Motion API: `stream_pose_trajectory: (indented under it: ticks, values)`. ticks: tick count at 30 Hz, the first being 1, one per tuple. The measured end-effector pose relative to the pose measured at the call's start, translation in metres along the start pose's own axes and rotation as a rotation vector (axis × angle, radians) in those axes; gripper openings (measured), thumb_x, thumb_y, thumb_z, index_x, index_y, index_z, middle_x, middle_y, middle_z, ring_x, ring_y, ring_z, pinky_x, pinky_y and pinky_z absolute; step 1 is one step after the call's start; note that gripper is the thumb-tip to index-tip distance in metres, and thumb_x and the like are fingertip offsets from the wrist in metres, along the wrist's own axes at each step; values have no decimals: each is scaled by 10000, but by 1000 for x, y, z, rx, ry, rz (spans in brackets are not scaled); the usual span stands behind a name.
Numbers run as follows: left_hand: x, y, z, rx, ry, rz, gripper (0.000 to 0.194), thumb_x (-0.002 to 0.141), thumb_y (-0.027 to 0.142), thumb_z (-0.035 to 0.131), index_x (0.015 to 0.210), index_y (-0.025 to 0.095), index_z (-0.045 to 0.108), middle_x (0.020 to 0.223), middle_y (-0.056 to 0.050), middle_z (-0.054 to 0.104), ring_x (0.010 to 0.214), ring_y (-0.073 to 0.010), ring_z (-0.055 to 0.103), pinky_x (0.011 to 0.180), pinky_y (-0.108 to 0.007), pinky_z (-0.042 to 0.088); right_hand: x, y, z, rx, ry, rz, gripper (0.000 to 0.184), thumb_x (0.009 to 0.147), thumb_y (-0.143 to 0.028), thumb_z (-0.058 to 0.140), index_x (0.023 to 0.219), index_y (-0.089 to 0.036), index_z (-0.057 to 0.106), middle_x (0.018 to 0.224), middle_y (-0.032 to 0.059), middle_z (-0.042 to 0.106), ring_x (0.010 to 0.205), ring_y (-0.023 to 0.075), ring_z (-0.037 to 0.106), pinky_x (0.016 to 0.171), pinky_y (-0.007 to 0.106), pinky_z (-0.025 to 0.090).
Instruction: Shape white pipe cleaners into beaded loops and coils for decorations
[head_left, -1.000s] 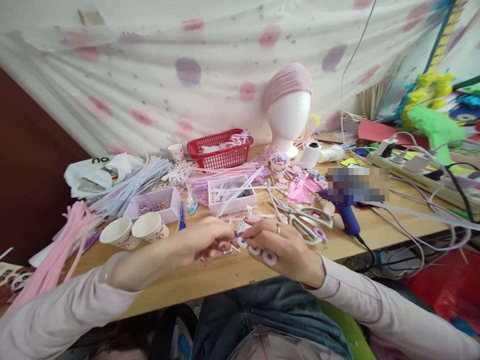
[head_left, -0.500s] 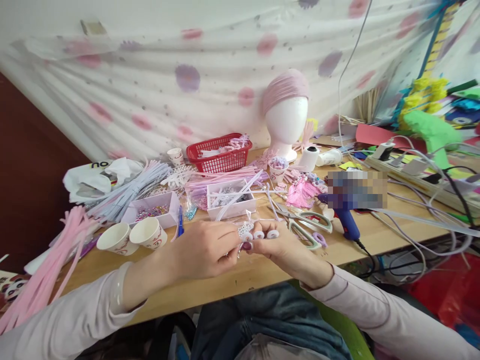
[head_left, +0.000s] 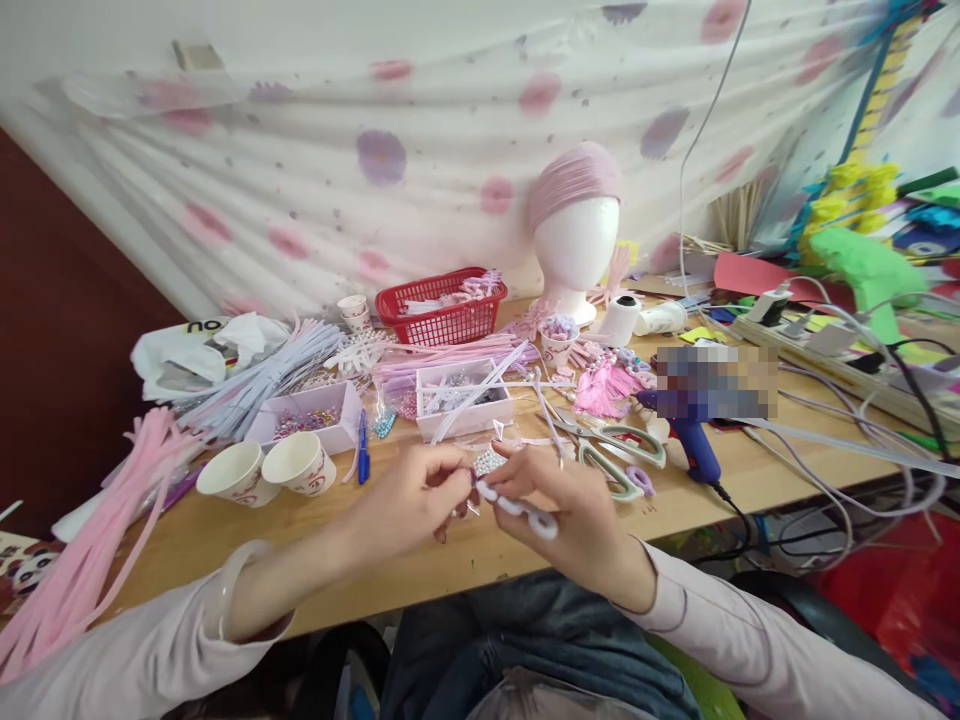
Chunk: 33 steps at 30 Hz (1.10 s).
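Over the front of the table both hands meet. My right hand (head_left: 574, 510) is closed around a curled pale lilac pipe cleaner piece (head_left: 541, 524), whose rounded loops show along its fingers. My left hand (head_left: 424, 495) has its thumb and fingers pinched together at the piece's near end; what lies between those fingertips is too small to make out. Just behind the fingertips sit white pearl beads (head_left: 489, 461), partly covered by the hands. Scissors (head_left: 611, 445) with pale green handles lie right of my right hand, beside a small purple ring (head_left: 640, 481).
Two paper cups (head_left: 298, 465), a blue pen (head_left: 364, 450) and a white box of beads (head_left: 322, 415) stand left. A glue gun (head_left: 694, 445) with its cord lies right. Behind are a red basket (head_left: 442, 325), a foam head (head_left: 576, 245) and bundled pipe cleaners (head_left: 262, 375).
My right hand has turned over, so the lilac loops now point down toward the front. My left fingers have shifted slightly and stay pinched near it. The view moved a little.
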<state>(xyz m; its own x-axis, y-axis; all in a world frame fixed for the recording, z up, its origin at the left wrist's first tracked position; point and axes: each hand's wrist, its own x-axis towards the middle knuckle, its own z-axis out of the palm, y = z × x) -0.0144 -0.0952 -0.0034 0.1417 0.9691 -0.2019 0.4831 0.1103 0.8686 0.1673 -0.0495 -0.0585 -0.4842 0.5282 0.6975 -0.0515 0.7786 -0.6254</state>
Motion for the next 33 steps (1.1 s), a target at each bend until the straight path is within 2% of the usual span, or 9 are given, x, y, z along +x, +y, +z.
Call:
stream_pose_trajectory:
  ticks: [4, 7, 9, 13, 15, 18, 23, 29, 33]
  values:
    - [-2, -7, -11, 499, 125, 608, 158, 859, 200, 481, 946, 184, 612, 851, -32, 625, 703, -145, 576, 651, -276, 469, 8, 3, 1, 482, 88, 607, 228, 719, -227, 779, 646, -181, 568, 642, -19, 649, 577, 112, 597, 557, 221, 463]
    - [0, -7, -13, 596, 101, 756, 175, 881, 149, 425, 852, 173, 596, 761, -26, 589, 701, -147, 544, 650, -276, 436, 12, 6, 0, 705, 98, 749, 325, 636, -253, 844, 605, -169, 532, 633, -32, 626, 591, 90, 568, 599, 209, 440]
    - [0, -4, -11, 509, 50, 622, 191, 884, 176, 417, 764, 180, 566, 702, -7, 553, 647, -133, 517, 601, -261, 418, 12, 5, -1, 694, 81, 765, 319, 617, -254, 845, 602, -166, 538, 630, -30, 619, 572, 86, 542, 567, 207, 407]
    - [0, 1, -4, 37, -107, 38, 204, 854, 276, 431, 672, 201, 484, 552, 46, 464, 449, -103, 449, 401, -218, 367, 8, -1, 1, 494, 75, 679, 191, 636, -213, 781, 605, -161, 600, 633, -8, 632, 565, 104, 532, 538, 224, 386]
    - [1, -1, -2, -135, -126, -91, 183, 827, 290, 469, 669, 199, 484, 522, 56, 463, 410, -97, 444, 355, -205, 362, 6, -4, 3, 456, 116, 633, 154, 646, -201, 763, 610, -164, 618, 640, -2, 645, 594, 122, 556, 563, 237, 408]
    - [3, -6, 1, -247, -79, -15, 168, 810, 306, 585, 717, 177, 534, 572, 44, 537, 487, -95, 519, 454, -210, 458, 7, -1, 6, 480, 181, 710, 219, 648, -263, 804, 600, -168, 613, 609, -14, 624, 569, 115, 531, 552, 237, 401]
    - [7, -16, 14, -461, -19, 134, 285, 765, 355, 732, 951, 173, 616, 922, -32, 672, 829, -150, 630, 741, -287, 541, 9, 8, 8, 703, 197, 816, 284, 631, -377, 866, 660, -162, 682, 701, 20, 677, 684, 151, 588, 690, 280, 461]
    - [13, -20, 28, -496, 36, 103, 364, 757, 493, 723, 840, 145, 654, 762, -29, 663, 718, -156, 621, 740, -321, 521, 7, 7, 10, 715, 184, 798, 323, 656, -411, 851, 602, -159, 657, 592, 1, 642, 583, 135, 557, 642, 279, 436]
    - [12, -25, 25, -551, -36, 112, 280, 788, 427, 701, 775, 157, 629, 703, -5, 623, 679, -139, 602, 723, -301, 508, 8, 9, 1, 647, 152, 807, 303, 675, -410, 831, 628, -156, 671, 616, -5, 648, 600, 130, 550, 649, 273, 419]
